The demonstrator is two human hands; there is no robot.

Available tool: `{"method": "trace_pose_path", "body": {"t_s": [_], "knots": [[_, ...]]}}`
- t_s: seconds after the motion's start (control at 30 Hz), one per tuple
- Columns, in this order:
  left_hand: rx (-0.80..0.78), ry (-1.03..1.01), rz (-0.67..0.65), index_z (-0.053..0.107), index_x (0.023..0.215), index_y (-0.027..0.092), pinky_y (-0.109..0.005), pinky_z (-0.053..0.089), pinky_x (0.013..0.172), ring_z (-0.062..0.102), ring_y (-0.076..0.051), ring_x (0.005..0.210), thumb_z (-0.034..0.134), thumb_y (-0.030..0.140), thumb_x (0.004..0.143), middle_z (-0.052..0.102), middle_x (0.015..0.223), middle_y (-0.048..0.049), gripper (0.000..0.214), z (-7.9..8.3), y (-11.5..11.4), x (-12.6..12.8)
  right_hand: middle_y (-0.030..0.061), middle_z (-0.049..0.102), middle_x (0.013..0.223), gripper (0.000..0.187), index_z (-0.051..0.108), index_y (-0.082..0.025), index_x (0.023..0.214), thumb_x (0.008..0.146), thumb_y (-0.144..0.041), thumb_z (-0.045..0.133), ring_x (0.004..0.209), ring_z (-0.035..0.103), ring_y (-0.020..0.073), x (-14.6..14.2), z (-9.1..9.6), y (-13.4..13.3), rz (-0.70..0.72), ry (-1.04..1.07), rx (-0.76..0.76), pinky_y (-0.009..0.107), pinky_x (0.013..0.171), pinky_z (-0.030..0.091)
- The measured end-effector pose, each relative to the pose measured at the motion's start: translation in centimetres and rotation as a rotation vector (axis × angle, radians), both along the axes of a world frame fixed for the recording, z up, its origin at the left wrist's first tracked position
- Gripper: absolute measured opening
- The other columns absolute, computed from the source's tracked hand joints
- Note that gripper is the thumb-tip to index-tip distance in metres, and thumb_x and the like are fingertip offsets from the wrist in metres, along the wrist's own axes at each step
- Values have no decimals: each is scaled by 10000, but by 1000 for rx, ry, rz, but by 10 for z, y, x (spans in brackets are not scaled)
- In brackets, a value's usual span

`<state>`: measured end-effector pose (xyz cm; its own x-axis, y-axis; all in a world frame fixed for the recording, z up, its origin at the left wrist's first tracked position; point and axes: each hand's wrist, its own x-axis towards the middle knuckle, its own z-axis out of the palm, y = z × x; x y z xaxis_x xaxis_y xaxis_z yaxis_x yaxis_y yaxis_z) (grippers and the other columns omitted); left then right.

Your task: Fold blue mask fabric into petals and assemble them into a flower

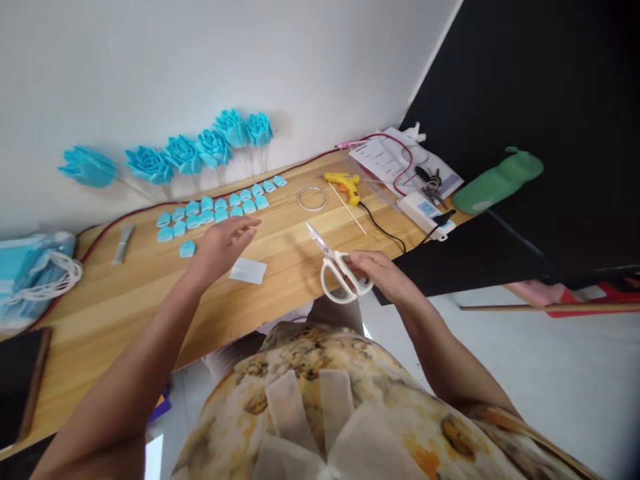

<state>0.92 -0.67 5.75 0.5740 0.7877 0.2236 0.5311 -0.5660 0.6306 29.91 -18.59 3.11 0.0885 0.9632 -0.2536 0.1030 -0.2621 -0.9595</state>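
Note:
My right hand (383, 272) grips the white handles of a pair of scissors (336, 265), blades pointing up-left over the wooden table (125, 293). My left hand (225, 240) hovers open, fingers stretched out, just above a white cut piece (248, 271) and near a lone blue folded petal (187, 249). Several blue folded petals (220, 205) lie in two rows beyond it. White fabric strips (320, 407) rest on my lap.
Several blue fabric roses (200, 148) on sticks lean against the wall. A yellow glue gun (345, 181), a thin stick (347, 208), a wire ring (311, 198), a power strip (425, 210), keys, papers, blue masks (30, 273) and a dark tablet (17, 383) also sit on the table.

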Motion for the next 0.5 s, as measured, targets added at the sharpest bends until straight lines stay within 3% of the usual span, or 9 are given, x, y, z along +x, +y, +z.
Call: {"method": "trace_pose_path", "body": {"t_s": [0.1, 0.17, 0.23, 0.33, 0.4, 0.5], "knots": [[-87, -79, 0, 755, 1085, 199, -330, 539, 841, 694, -234, 1001, 576, 451, 925, 757, 1137, -96, 348, 2, -29, -25, -10, 568, 609, 406, 607, -173, 687, 905, -501, 505, 578, 534, 127, -16, -9, 41, 60, -227, 95, 253, 586, 422], [-132, -124, 99, 761, 1056, 191, -327, 532, 855, 694, -235, 1012, 593, 449, 914, 764, 1122, -94, 339, -1, -40, -43, 3, 595, 636, 382, 618, -178, 733, 917, -470, 456, 590, 553, 142, -24, -11, 60, 83, -327, 109, 265, 598, 425], [-176, -144, 212, 760, 1044, 184, -324, 529, 854, 698, -234, 999, 600, 452, 906, 770, 1104, -90, 341, -5, -44, -61, 33, 653, 697, 361, 637, -180, 768, 938, -431, 440, 665, 595, 161, -26, -7, 63, 46, -603, 190, 281, 664, 425], [-220, -123, 287, 756, 1062, 175, -319, 523, 826, 703, -226, 946, 589, 460, 908, 778, 1064, -90, 364, -11, -45, -83, 81, 698, 797, 331, 642, -177, 752, 934, -392, 469, 742, 620, 188, -18, 7, 35, -82, -931, 272, 311, 718, 435], [-213, -84, 281, 759, 1060, 175, -314, 515, 788, 701, -222, 907, 574, 464, 912, 781, 1046, -90, 374, -14, -42, -88, 55, 676, 693, 406, 638, -186, 707, 966, -432, 445, 651, 615, 166, -11, 10, 2, -26, -817, 141, 294, 661, 459], [-163, 31, 217, 762, 1063, 187, -310, 500, 721, 686, -210, 829, 550, 446, 920, 780, 1060, -88, 364, -17, -34, -82, 35, 647, 569, 506, 647, -188, 636, 990, -458, 407, 511, 613, 161, -13, -1, -45, 253, -495, -176, 273, 499, 480]]}}
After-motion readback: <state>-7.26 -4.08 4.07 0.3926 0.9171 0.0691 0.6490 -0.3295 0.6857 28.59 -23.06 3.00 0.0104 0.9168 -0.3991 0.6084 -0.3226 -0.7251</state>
